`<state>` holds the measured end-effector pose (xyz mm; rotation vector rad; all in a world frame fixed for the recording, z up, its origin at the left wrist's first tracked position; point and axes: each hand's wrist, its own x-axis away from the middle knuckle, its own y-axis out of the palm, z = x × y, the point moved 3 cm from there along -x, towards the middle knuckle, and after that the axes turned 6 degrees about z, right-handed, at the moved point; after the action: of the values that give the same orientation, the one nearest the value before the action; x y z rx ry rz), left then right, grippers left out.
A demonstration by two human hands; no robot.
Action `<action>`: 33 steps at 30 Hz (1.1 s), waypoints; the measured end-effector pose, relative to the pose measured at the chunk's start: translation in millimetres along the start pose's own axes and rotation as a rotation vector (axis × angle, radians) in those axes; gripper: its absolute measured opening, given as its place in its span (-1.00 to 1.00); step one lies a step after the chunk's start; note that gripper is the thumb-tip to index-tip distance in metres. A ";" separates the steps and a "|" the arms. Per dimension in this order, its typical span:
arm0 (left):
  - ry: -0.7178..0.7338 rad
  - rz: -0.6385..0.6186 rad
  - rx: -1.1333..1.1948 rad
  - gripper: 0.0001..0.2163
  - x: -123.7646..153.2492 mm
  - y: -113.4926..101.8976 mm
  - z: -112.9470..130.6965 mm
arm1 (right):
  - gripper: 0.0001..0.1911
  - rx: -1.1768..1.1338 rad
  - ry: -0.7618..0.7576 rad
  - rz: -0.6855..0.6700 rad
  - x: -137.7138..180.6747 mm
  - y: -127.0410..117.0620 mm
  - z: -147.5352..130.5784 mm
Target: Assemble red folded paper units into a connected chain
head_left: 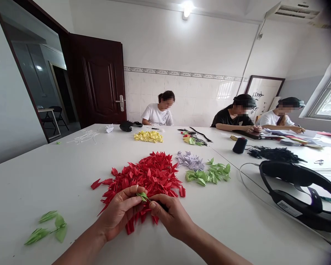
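Observation:
My left hand (120, 211) and my right hand (171, 217) meet over the near edge of a big pile of red folded paper pieces (147, 176). Both pinch one small green folded paper piece (142, 196) between thumb and fingertips. My right hand also seems to grip a thin dark stick, mostly hidden under its fingers. The hands hover just above the white table (44, 184).
Green leaf-like paper shapes (48, 226) lie at the near left. Lilac pieces (189, 160), green pieces (209, 173) and yellow pieces (149, 136) lie further back. A black headset (303, 195) and black thread spool (239, 145) sit to the right. Three people work at the far side.

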<state>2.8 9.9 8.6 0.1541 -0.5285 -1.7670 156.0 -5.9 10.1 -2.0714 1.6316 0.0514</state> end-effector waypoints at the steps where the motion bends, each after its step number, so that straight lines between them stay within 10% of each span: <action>1: -0.004 -0.009 -0.004 -0.89 0.1 0.0 -0.6 | -0.69 -0.002 0.000 -0.006 -0.2 0.5 0.2; 33: 0.150 -0.001 -0.260 -0.83 1.1 1.0 -0.5 | -0.62 -0.206 0.274 -0.095 0.0 0.8 8.7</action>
<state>3.5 8.5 8.7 0.1032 -0.1878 -1.7909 157.7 -2.5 2.3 -2.3984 1.7446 -0.1062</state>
